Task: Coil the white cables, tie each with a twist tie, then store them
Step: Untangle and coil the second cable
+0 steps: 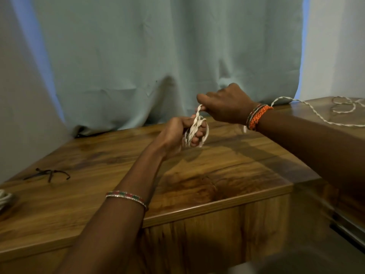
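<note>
At the left edge we see a white bundle (4, 198), cut off and blurred, on the wooden table (197, 175). Dark twist ties (48, 174) lie beyond it. Our left hand (177, 135) grips small loops of the white cable (194, 129), fingers curled through them. Just above, our right hand (227, 103) pinches the strand. Its slack trails behind the wrist to loose coils far right.
</note>
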